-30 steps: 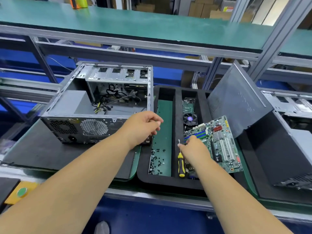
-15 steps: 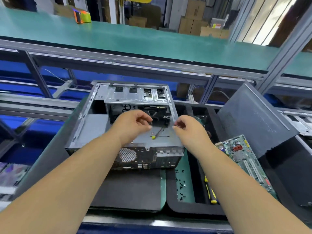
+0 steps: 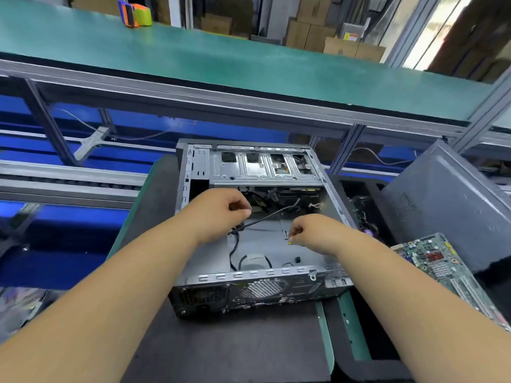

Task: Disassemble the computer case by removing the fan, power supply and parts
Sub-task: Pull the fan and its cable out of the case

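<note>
The computer case (image 3: pixel 254 230) is lying open on the desk (image 3: pixel 226 344), and both hands are working inside it. The left hand (image 3: pixel 218 214) is pinching a black cable (image 3: pixel 265 217), while the right hand (image 3: pixel 312 230) is closing its grip on a small yellow-tipped piece that is too small to identify. Probably best is freeing the cable gently toward its connector, not yanking, while the motherboard (image 3: pixel 448 272) is resting well apart.

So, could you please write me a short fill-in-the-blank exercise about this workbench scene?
1. Both hands reach inside the open computer ____.
2. The left hand pinches a ____ cable.
3. The circuit board lies to the case's ____.

Missing words: case; black; right
</note>
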Tool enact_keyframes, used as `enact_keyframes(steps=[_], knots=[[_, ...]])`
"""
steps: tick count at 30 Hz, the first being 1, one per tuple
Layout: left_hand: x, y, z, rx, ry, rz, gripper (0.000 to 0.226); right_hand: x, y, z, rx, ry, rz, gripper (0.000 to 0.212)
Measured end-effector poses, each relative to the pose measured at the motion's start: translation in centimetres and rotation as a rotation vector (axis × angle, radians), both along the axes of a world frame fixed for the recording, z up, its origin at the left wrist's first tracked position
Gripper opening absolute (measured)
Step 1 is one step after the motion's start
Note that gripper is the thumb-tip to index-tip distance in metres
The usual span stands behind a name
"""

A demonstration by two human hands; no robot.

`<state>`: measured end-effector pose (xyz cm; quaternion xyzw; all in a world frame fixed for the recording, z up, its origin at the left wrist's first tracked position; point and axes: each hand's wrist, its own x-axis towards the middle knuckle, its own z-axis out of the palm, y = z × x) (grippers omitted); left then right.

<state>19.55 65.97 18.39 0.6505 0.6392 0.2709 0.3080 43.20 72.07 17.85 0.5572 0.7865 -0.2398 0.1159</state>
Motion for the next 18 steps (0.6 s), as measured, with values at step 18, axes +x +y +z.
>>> enact_keyframes(steps=[18], knots=[[0.5,0.9,0.2,-0.008,0.119,-0.124,0.011,-2.1,0.9,-3.4,-0.278,-0.496,0.322,0.045]])
